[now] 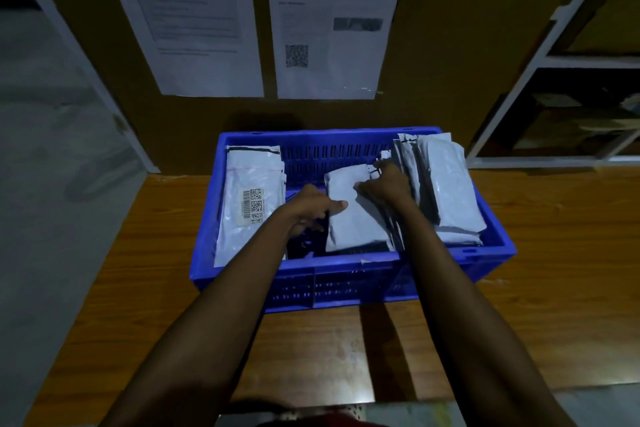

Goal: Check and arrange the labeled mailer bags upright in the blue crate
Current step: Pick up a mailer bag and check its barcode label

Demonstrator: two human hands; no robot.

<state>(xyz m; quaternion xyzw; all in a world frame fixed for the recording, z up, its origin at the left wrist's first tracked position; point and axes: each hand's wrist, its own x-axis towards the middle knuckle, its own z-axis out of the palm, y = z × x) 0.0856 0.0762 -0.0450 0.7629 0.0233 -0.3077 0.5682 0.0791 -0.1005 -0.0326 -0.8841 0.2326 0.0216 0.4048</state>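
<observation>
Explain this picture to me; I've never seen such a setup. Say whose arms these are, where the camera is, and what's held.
There is no machine: one camera worn on a person's head looks down at their two bare arms. A blue slotted plastic crate stands on a brown wooden table. The left hand and right hand grip a small white plastic mailer bag in the crate's middle. A larger white mailer bag with a barcode label leans at the crate's left end; a row of white mailer bags stands on edge at its right.

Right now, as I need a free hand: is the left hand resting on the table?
No, the left hand grips the middle bag inside the blue crate.
</observation>
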